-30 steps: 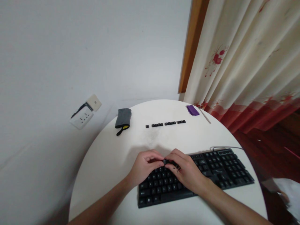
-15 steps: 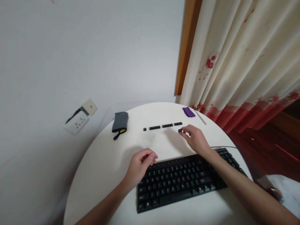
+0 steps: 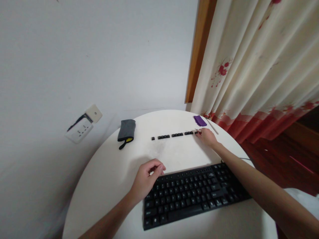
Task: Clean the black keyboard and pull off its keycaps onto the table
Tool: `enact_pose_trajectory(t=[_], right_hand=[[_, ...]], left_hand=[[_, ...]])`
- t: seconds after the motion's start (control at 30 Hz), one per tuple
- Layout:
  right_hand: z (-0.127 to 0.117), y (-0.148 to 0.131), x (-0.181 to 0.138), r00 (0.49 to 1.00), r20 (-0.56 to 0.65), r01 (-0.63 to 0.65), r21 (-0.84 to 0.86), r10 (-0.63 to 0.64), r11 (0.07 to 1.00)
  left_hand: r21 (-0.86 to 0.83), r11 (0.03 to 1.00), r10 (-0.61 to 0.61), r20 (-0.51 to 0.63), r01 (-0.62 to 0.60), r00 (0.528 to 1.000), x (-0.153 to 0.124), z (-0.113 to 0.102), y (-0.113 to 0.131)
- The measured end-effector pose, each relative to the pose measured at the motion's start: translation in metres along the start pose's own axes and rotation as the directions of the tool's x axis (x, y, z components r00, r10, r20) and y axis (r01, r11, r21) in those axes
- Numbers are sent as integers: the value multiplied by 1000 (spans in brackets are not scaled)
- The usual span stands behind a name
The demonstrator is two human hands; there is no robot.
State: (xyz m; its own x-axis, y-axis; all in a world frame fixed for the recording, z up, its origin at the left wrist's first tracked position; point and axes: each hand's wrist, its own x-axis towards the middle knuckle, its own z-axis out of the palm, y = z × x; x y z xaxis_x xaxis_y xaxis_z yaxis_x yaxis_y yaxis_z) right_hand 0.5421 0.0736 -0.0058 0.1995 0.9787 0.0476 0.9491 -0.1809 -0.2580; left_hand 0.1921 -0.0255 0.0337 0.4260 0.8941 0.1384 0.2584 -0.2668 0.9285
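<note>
A black keyboard (image 3: 194,196) lies on the round white table (image 3: 107,179) in front of me. My left hand (image 3: 147,179) rests at the keyboard's upper left corner, fingers curled in with nothing visible in them. My right hand (image 3: 207,137) reaches to the far side of the table. Its fingertips pinch a small black keycap (image 3: 196,132) at the right end of a row of loose keycaps (image 3: 174,135).
A grey pouch with a yellow lining (image 3: 126,131) lies at the far left of the table. A purple cloth (image 3: 199,120) and a thin stick (image 3: 213,127) lie at the far right by the curtain (image 3: 254,66). A wall socket (image 3: 79,129) is on the left.
My right hand left the keyboard with a keycap and carried it out to the right end of the keycap row. My left hand lifted off the keys and stayed by the keyboard's corner.
</note>
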Motion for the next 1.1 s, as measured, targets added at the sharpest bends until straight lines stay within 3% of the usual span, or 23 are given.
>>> enact_pose_trajectory(t=[0.27, 0.63, 1.1], right_hand=[[3, 6, 1, 1000, 2, -13, 9, 13, 1000], [8, 4, 7, 991, -9, -130, 16, 130, 991], [9, -4, 11, 997, 8, -74, 45, 74, 996]], left_hand=[[47, 999, 13, 14, -13, 1000, 1, 1, -4], [45, 999, 11, 18, -12, 1000, 0, 1, -4], [68, 998, 9, 20, -10, 1000, 0, 0, -2]])
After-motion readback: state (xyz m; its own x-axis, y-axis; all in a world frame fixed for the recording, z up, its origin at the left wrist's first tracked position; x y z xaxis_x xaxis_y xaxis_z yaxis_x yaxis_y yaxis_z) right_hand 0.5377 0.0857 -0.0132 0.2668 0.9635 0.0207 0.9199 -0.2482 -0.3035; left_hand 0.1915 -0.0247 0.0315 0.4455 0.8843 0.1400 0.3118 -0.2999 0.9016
